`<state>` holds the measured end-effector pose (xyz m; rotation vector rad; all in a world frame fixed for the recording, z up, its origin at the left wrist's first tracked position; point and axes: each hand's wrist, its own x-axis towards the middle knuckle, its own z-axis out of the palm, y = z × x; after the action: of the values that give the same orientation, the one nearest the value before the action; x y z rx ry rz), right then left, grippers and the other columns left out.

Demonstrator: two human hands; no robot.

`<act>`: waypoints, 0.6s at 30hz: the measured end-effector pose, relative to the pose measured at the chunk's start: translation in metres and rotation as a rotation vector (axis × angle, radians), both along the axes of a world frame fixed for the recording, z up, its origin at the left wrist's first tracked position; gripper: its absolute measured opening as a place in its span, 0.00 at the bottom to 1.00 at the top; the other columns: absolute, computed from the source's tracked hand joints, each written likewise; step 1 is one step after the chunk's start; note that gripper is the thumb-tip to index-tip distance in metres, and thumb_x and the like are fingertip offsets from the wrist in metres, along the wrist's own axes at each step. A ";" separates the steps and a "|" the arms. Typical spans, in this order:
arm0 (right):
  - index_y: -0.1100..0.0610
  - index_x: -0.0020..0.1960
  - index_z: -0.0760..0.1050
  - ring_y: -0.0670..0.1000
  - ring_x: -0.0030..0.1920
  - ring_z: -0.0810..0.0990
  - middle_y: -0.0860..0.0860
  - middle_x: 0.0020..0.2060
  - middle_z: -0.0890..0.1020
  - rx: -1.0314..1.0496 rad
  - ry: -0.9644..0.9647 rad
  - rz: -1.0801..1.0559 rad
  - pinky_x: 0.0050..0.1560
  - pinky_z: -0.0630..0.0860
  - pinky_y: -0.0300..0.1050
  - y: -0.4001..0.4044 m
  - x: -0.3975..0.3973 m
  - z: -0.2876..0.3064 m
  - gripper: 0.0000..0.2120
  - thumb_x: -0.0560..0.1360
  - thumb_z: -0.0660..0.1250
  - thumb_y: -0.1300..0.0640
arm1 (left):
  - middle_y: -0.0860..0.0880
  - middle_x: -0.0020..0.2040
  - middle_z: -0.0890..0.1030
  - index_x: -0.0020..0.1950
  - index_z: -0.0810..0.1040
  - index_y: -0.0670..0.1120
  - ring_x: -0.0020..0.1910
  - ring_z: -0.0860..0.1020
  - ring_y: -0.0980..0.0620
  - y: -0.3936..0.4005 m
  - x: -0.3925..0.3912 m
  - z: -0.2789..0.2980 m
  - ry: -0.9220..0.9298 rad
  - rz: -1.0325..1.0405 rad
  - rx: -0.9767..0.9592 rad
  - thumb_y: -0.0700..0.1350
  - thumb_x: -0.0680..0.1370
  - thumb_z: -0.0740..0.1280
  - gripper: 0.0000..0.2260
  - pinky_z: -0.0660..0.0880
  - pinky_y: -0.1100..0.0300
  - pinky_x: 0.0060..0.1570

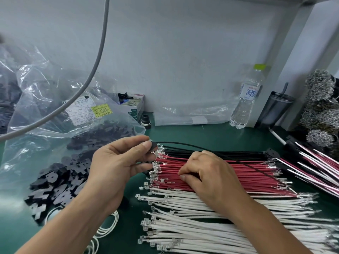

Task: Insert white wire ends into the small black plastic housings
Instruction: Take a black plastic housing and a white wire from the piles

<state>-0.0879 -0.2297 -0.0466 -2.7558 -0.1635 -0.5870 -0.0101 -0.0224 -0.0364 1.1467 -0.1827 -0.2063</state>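
My left hand (121, 158) pinches a small black plastic housing (153, 146) between thumb and fingertips, above the left ends of the wires. A black wire (192, 144) runs from that housing to the right. My right hand (207, 173) rests on the row of red wires (247, 173), fingers curled down and pinching among them. White wires (192, 222) with metal terminals lie in rows nearer to me. Black wires (238, 154) lie beyond the red ones. A pile of loose black housings (55, 187) sits at the left, partly in a plastic bag.
A clear plastic bag (55, 99) with a label stands at the left, with a grey cable (95, 57) hanging across it. A water bottle (246, 99) and a dark cup (275, 109) stand at the back right. Pink-and-white wire bundles (315, 165) lie at the right.
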 end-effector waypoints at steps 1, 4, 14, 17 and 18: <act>0.44 0.49 0.84 0.40 0.49 0.73 0.37 0.43 0.78 -0.006 0.006 0.012 0.52 0.71 0.39 0.000 -0.001 0.000 0.05 0.77 0.71 0.46 | 0.39 0.45 0.87 0.48 0.88 0.43 0.37 0.86 0.48 0.000 0.000 0.000 0.001 0.003 0.004 0.45 0.61 0.78 0.16 0.82 0.61 0.33; 0.45 0.46 0.84 0.41 0.47 0.73 0.39 0.42 0.78 -0.015 0.005 0.038 0.48 0.71 0.39 0.002 -0.004 0.002 0.03 0.76 0.73 0.48 | 0.39 0.46 0.87 0.47 0.88 0.43 0.38 0.86 0.48 0.000 0.000 -0.001 0.004 0.005 0.011 0.46 0.60 0.79 0.18 0.82 0.61 0.33; 0.50 0.54 0.82 0.45 0.47 0.79 0.41 0.45 0.79 0.206 -0.183 0.062 0.48 0.75 0.38 0.001 -0.010 0.014 0.06 0.81 0.67 0.58 | 0.39 0.46 0.87 0.46 0.89 0.45 0.38 0.86 0.49 0.000 0.001 0.000 0.053 -0.034 0.017 0.46 0.63 0.78 0.13 0.81 0.63 0.33; 0.51 0.55 0.83 0.46 0.45 0.79 0.42 0.45 0.78 0.216 -0.245 0.081 0.44 0.77 0.42 0.006 -0.012 0.015 0.08 0.81 0.67 0.58 | 0.36 0.48 0.87 0.47 0.88 0.43 0.38 0.86 0.48 0.000 0.000 0.001 0.090 -0.109 -0.004 0.46 0.62 0.78 0.15 0.82 0.62 0.33; 0.51 0.54 0.84 0.46 0.45 0.80 0.42 0.45 0.78 0.226 -0.269 0.076 0.44 0.77 0.43 0.007 -0.012 0.014 0.06 0.80 0.69 0.58 | 0.35 0.49 0.86 0.48 0.88 0.42 0.38 0.86 0.47 0.000 -0.001 0.002 0.097 -0.135 -0.002 0.46 0.63 0.78 0.16 0.82 0.61 0.34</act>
<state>-0.1003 -0.2225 -0.0322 -2.4348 -0.2457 -0.8958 -0.0108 -0.0220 -0.0345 1.1208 -0.1746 -0.3801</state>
